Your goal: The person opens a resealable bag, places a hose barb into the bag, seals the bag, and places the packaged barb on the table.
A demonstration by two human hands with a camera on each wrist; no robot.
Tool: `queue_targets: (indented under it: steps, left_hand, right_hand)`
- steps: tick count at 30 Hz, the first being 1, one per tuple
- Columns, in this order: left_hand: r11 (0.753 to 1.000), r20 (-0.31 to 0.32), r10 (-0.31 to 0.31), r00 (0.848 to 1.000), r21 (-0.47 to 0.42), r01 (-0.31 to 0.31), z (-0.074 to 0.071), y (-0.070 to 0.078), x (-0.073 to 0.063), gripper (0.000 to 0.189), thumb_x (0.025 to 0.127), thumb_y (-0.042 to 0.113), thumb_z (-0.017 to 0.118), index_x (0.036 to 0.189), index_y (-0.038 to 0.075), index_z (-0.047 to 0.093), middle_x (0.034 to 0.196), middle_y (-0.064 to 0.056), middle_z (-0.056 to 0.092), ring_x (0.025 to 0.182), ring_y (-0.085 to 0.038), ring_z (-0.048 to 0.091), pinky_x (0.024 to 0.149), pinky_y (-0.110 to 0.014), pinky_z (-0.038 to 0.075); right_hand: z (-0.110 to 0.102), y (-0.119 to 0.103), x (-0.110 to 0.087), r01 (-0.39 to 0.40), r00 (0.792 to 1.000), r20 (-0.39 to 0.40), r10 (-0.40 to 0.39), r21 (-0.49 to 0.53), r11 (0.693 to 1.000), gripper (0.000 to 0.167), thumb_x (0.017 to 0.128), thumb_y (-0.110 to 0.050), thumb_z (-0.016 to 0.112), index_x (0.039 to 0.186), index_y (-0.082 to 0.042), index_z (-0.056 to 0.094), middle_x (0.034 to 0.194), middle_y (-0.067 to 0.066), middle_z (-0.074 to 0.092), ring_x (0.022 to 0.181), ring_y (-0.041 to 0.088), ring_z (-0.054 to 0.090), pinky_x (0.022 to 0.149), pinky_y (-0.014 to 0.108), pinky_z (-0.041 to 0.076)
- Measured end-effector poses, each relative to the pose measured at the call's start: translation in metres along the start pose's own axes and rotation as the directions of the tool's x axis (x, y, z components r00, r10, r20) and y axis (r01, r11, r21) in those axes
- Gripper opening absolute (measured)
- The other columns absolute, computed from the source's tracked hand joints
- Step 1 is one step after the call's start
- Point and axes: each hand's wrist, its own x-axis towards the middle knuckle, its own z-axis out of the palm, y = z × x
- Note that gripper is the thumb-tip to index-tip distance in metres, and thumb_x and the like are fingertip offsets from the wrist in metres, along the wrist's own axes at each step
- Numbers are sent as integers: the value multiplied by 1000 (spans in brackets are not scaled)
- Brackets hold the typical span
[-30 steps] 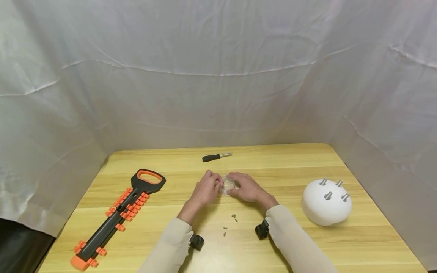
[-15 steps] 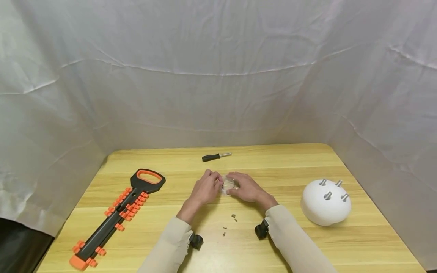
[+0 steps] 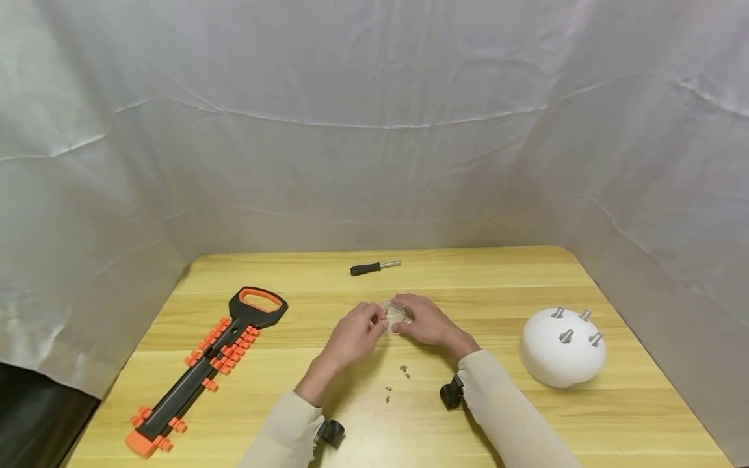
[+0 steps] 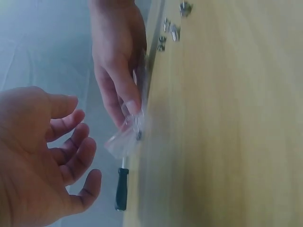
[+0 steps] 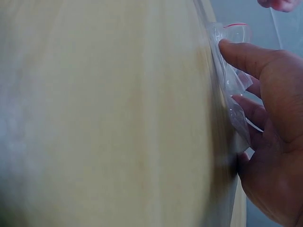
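Observation:
My right hand (image 3: 430,320) grips a clear plastic zip bag (image 3: 396,314) on the wooden table, its thumb lying over the film and its fingers behind. The bag's red seal line shows in the right wrist view. Inside the bag (image 4: 137,135), in the left wrist view, is a small dark piece, too blurred to name. My left hand (image 3: 354,335) is just left of the bag. Its fingers (image 4: 75,161) are loosely bent, and nothing shows between them in the left wrist view. Several small metal pieces (image 3: 404,369) lie on the table nearer the body.
A screwdriver (image 3: 366,268) with a dark handle lies beyond the hands. At left rests a long black bar with a handle and orange clips (image 3: 187,383). A white rounded block (image 3: 562,357) with metal pegs on top stands at right. Grey cloth (image 3: 374,162) walls the table.
My left hand has drawn back slightly from the bag towards the body, and its fingers have loosened. The right hand keeps its grip on the bag. The head view has shifted slightly.

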Motion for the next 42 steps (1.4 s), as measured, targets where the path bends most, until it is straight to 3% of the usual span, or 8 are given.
queue_targets:
  steps: [12, 16, 22, 29, 38, 42]
  left_hand:
    - [992, 65, 97, 993, 69, -101, 11, 12, -15, 8, 96, 26, 59, 95, 19, 63, 91, 6, 62, 78, -7, 57, 67, -22, 45]
    - [990, 103, 96, 990, 96, -106, 17, 13, -17, 8, 95, 26, 60, 94, 20, 64, 90, 9, 62, 81, -7, 57, 69, -23, 46]
    - [979, 210, 96, 973, 156, -131, 21, 15, -21, 10, 93, 24, 58, 99, 24, 66, 95, 10, 63, 88, -8, 58, 74, -27, 48]
    - [956, 270, 113, 956, 231, -178, 23, 18, -24, 16, 91, 24, 62, 103, 30, 70, 96, 7, 61, 88, -10, 54, 76, -37, 46]
    - [955, 270, 116, 956, 235, -182, 24, 20, -24, 14, 86, 19, 68, 91, 31, 72, 91, 8, 58, 81, -8, 48, 71, -34, 41]
    - [955, 269, 111, 957, 236, -177, 24, 19, -24, 13, 85, 20, 69, 92, 31, 72, 91, 8, 58, 80, -7, 49, 71, -34, 41]
  right_hand:
    - [1, 2, 0, 19, 1000, -8, -19, -7, 1000, 63, 88, -36, 68, 144, -16, 46, 153, 8, 40, 142, 31, 34, 115, 54, 25]
    - [2, 2, 0, 20, 1000, -8, -20, 3, 1000, 63, 88, -35, 68, 144, -16, 46, 153, 8, 39, 143, 31, 33, 116, 54, 24]
    - [2, 2, 0, 8, 1000, -13, -8, 17, 1000, 63, 87, -34, 69, 144, -18, 46, 153, 9, 39, 142, 32, 34, 114, 56, 25]
    - [0, 2, 0, -15, 1000, -3, 15, 29, 999, 64, 87, -36, 70, 144, -21, 45, 154, 6, 38, 142, 31, 34, 115, 55, 25]
    - [0, 2, 0, -4, 1000, -4, 4, 26, 1000, 62, 88, -35, 69, 143, -20, 47, 154, 6, 39, 142, 32, 34, 115, 55, 25]
    - [-1, 2, -1, -18, 1000, 6, 17, 28, 999, 63, 88, -36, 69, 144, -21, 46, 154, 6, 38, 142, 32, 33, 114, 56, 25]
